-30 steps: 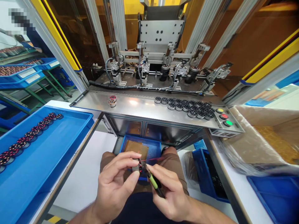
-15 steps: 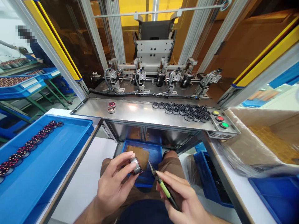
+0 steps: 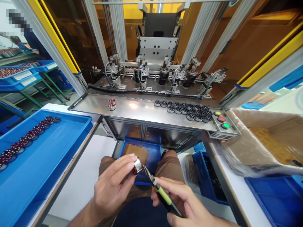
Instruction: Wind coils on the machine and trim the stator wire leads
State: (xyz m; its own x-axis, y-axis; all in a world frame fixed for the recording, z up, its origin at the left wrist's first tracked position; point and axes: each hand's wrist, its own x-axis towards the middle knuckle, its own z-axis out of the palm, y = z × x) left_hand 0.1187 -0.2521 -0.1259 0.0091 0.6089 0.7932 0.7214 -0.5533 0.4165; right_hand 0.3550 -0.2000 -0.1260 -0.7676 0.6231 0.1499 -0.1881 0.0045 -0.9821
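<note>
My left hand (image 3: pixel 113 187) pinches a small round wound stator (image 3: pixel 137 166) with a silver ring, held above my lap. My right hand (image 3: pixel 182 201) grips green-handled pliers (image 3: pixel 159 192) whose tip points up at the stator, close to it. Below them sits a small blue bin (image 3: pixel 151 159) with a brown sheet inside.
A steel shelf (image 3: pixel 142 110) carries two wound stators (image 3: pixel 111 104) at left, several bare black stators (image 3: pixel 187 110) at right, and coloured buttons (image 3: pixel 222 119). A blue tray (image 3: pixel 47 151) at left holds a row of wound stators. A lined cardboard box (image 3: pixel 260 142) stands right.
The fine red wire seen a second ago at the pliers is gone. My left hand has turned the stator, and the pliers tip has come back close to it.
</note>
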